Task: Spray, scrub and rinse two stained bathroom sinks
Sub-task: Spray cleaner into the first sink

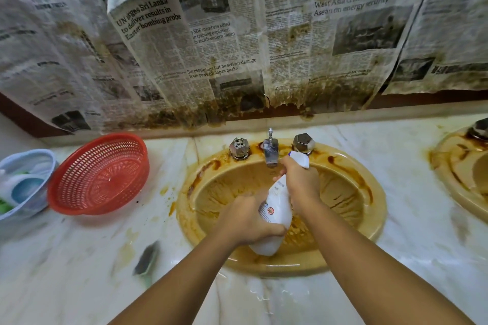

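Spray bottle (276, 215), white, held tilted over the basin of the near sink (377, 192), nozzle toward the tap (270, 152). The left hand (248, 221) grips the bottle's lower body, fingers (278, 229) curled round it; the right hand (299, 182) is wrapped round the neck at the trigger. Brown stains coat basin and rim. The second sink (446, 171), at the right edge, is likewise stained. A scrubbing pad (146, 258) lies on the bench (79, 272) to the left, near a red basket (100, 174). Step in hand, as judged: spraying the first sink. The next move calls for trigger squeezes swept across the stained walls, then one hand freed for the pad.
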A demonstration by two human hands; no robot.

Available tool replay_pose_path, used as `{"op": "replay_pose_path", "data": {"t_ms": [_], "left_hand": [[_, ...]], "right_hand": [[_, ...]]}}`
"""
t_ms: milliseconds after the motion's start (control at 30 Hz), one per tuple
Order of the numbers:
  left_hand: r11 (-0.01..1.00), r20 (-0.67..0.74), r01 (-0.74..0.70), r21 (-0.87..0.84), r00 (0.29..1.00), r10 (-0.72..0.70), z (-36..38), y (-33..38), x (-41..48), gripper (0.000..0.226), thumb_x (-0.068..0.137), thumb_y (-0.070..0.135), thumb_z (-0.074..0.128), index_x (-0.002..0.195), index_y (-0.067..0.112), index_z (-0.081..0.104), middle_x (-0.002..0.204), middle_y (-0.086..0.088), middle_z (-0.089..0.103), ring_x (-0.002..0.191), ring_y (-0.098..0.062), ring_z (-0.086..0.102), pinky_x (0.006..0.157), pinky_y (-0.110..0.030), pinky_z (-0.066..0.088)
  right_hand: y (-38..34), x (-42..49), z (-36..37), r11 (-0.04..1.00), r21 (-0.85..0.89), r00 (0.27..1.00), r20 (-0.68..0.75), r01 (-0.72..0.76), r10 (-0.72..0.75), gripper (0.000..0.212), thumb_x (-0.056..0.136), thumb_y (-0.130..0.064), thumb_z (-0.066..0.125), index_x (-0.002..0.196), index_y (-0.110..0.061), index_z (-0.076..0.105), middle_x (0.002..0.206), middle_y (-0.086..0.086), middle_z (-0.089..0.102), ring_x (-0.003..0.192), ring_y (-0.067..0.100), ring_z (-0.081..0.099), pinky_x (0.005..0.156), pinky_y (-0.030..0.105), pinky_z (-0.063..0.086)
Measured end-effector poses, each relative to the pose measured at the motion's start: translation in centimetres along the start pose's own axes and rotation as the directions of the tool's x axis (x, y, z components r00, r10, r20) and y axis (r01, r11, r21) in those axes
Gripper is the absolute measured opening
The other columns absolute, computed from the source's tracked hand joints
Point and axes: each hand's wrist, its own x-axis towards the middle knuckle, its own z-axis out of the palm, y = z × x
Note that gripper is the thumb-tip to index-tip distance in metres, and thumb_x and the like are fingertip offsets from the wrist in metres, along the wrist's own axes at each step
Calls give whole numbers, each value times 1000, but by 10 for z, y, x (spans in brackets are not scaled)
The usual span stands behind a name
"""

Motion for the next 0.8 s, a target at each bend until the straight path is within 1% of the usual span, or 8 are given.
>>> {"op": "replay_pose_path", "data": {"t_ms": [133,267,333,400,467,533,667,800], "left_hand": [[999,10,-31,-27,999,31,3,17,10,63,56,81,66,103,41,52,85,10,63,80,-17,60,63,-36,50],[996,11,-87,14,996,87,2,37,20,62,57,80,65,100,39,49,83,9,61,80,-22,59,60,-35,42],[994,23,-103,27,995,102,3,47,26,58,57,80,66,94,40,44,84,8,60,80,-22,56,58,-36,38],[995,30,-98,34,995,97,3,54,31,58,58,79,68,91,38,42,85,9,59,80,-21,55,57,-35,34],[994,40,-103,45,994,101,4,60,35,59,57,79,66,92,38,43,86,9,59,81,-20,55,57,-34,34],[992,50,-113,56,993,110,6,65,38,59,58,80,65,95,40,42,87,8,58,81,-20,56,55,-33,33],[993,33,-102,55,994,100,10,73,42,60,57,81,64,96,43,38,87,7,57,79,-18,55,54,-32,31],[993,31,-97,62,995,96,11,74,48,59,58,80,65,96,41,41,87,7,57,78,-18,55,54,-32,33]], "right_hand": [[-10,6,-19,999,-31,999,45,12,-10,21,72,-33,73,63,-14,70,70,8,76,63,23,67,69,37,54],[-19,16,-38,1000,5,999,-52,-7,8,40,63,-49,72,75,-11,73,76,6,76,76,28,75,76,41,61],[-20,18,-47,1000,6,997,-77,8,-8,32,69,-45,71,71,-13,73,76,5,76,75,28,73,72,38,55],[-22,19,-54,1000,11,998,-56,26,-25,28,68,-42,71,63,-14,72,71,4,76,68,26,69,74,40,55],[-24,23,-62,999,17,999,-21,39,-39,26,68,-40,71,63,-15,71,70,5,76,64,23,65,75,40,56],[-26,27,-67,999,18,999,10,30,-30,30,72,-39,71,67,-9,71,70,8,76,61,22,65,77,41,58],[-32,35,-71,999,39,1000,1,29,-29,41,63,-46,72,72,-6,70,68,11,75,68,31,74,79,46,61],[-33,38,-73,998,43,998,54,39,-41,23,72,-33,73,66,-11,69,69,11,75,64,26,70,82,48,61]]}}
